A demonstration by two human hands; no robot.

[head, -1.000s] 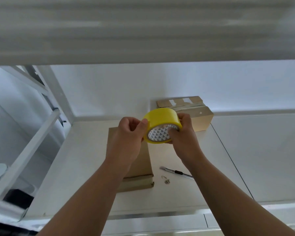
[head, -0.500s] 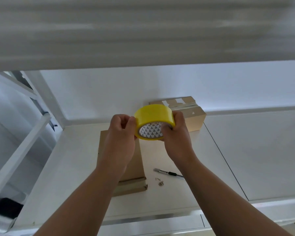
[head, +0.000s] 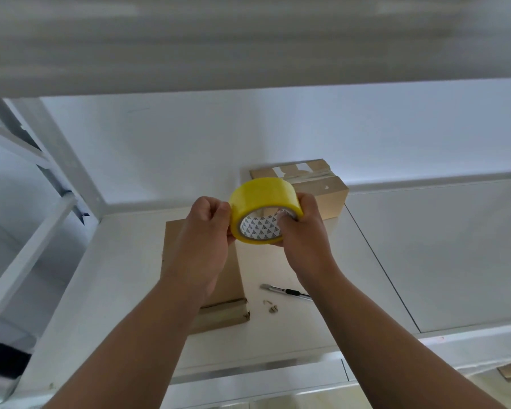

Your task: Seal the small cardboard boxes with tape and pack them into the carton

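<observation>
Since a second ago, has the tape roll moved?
No, not noticeably: the tape roll still overlaps the left front corner of the back box; only the camera shifted.

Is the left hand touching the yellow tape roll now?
Touching. In the head view the left hand presses its fingertips against the outer side of the yellow tape roll, with no gap visible, while the right hand grips the other side.
</observation>
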